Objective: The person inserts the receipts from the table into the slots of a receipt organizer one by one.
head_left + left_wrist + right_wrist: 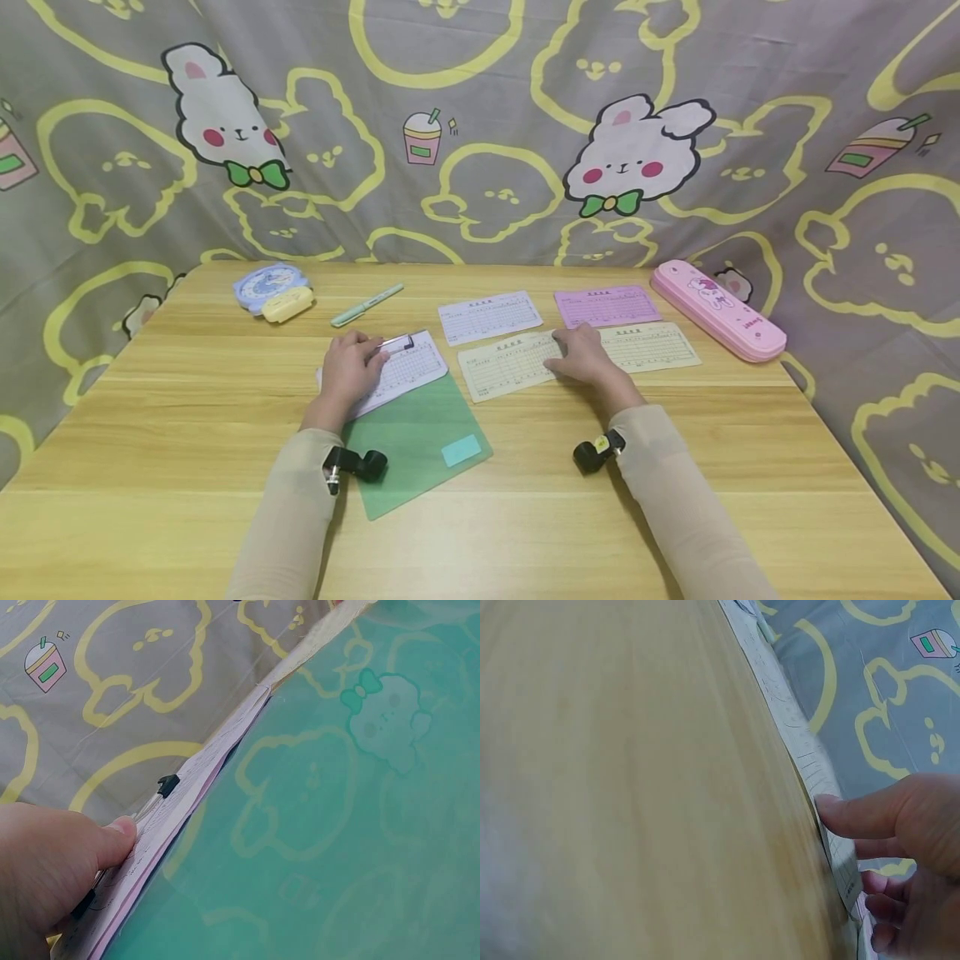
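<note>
A translucent green clipboard lies left of centre with a stack of printed slips under its metal clip. My left hand grips the clipboard's top end. In the left wrist view its thumb lies on the clip; the other fingers are mostly hidden. My right hand pinches the inner end of a pale yellow slip, the thumb on its printed face. A second yellow slip lies just right of that hand, partly covered by it.
Behind lie a white slip and a purple slip. A pink pencil case stands at the right. A green pen, a blue clock-like item and a yellow item lie back left. A patterned curtain borders the table.
</note>
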`<state>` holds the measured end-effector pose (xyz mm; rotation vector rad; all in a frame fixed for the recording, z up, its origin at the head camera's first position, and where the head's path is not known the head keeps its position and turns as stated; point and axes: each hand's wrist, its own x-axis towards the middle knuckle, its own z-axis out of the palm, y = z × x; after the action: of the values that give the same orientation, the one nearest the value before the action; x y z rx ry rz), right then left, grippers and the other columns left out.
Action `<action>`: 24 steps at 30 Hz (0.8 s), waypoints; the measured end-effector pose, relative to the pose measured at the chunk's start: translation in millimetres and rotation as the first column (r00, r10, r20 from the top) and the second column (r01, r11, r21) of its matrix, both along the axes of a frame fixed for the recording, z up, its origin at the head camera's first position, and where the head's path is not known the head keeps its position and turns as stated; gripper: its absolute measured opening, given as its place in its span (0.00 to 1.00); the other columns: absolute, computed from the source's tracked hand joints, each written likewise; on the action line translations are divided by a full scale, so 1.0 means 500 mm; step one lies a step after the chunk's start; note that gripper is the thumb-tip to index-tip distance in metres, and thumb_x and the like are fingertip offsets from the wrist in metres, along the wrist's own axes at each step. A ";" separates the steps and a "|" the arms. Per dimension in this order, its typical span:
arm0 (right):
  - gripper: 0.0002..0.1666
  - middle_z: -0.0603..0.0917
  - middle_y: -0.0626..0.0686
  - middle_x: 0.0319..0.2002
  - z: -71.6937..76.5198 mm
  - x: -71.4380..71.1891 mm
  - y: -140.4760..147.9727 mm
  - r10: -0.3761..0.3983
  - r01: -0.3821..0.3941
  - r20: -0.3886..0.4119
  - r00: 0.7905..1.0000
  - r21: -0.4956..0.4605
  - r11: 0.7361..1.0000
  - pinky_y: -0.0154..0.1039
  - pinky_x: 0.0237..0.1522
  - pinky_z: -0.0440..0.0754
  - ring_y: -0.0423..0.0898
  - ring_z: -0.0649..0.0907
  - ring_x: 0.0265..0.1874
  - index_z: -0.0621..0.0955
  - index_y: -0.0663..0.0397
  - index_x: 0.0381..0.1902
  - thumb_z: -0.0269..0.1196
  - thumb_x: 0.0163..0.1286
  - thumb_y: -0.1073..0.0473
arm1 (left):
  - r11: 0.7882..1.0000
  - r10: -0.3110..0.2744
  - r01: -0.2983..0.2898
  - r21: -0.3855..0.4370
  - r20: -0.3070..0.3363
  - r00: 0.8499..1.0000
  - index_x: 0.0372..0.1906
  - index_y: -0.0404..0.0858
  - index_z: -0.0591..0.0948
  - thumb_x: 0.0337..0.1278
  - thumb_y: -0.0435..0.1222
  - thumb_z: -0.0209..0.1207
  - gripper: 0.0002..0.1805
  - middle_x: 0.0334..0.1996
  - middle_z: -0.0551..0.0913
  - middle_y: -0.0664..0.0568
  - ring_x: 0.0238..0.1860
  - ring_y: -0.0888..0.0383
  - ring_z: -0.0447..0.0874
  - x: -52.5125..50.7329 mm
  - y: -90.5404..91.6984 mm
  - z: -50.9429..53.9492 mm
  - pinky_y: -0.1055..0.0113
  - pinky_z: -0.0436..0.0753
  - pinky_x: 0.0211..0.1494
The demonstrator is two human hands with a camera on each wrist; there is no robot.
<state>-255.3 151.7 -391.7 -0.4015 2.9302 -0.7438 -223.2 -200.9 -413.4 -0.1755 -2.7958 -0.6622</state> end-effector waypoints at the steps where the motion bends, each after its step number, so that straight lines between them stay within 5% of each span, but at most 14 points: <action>1: 0.35 0.68 0.60 0.37 0.000 0.001 -0.001 0.000 0.000 -0.004 1.000 -0.001 1.000 0.45 0.41 0.62 0.53 0.63 0.39 0.70 0.68 0.52 0.65 0.49 0.55 | 1.000 -0.001 0.001 0.000 -0.001 1.000 0.48 0.33 0.76 0.53 0.40 0.54 0.19 0.41 0.72 0.41 0.42 0.45 0.64 0.000 0.000 0.000 0.53 0.63 0.43; 9: 0.29 0.66 0.63 0.41 -0.009 0.006 -0.007 -0.029 0.028 -0.057 0.998 -0.009 1.000 0.48 0.43 0.65 0.55 0.65 0.41 0.73 0.64 0.48 0.65 0.48 0.57 | 1.000 -0.005 0.005 0.002 -0.015 1.000 0.47 0.33 0.76 0.53 0.40 0.54 0.19 0.40 0.72 0.41 0.41 0.45 0.64 -0.001 -0.002 -0.004 0.53 0.63 0.43; 15: 0.34 0.66 0.64 0.41 -0.009 0.009 -0.011 -0.045 0.041 -0.033 0.998 -0.091 0.995 0.50 0.44 0.67 0.56 0.70 0.38 0.69 0.64 0.54 0.65 0.47 0.61 | 1.000 -0.007 0.007 0.002 -0.019 1.000 0.47 0.33 0.76 0.53 0.40 0.54 0.19 0.40 0.72 0.41 0.41 0.45 0.64 0.000 -0.002 -0.004 0.53 0.63 0.43; 24: 0.35 0.69 0.68 0.49 -0.009 0.012 0.000 -0.056 0.042 -0.062 0.997 -0.202 0.979 0.50 0.53 0.60 0.60 0.67 0.50 0.65 0.69 0.55 0.55 0.43 0.73 | 1.000 0.000 0.000 0.004 -0.002 1.000 0.48 0.33 0.76 0.53 0.40 0.54 0.19 0.40 0.71 0.41 0.41 0.45 0.64 -0.001 -0.001 -0.003 0.53 0.63 0.43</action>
<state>-249.4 151.5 -396.4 -0.3780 2.9463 -1.0575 -223.9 -201.1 -414.6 -0.1757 -2.7923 -0.6664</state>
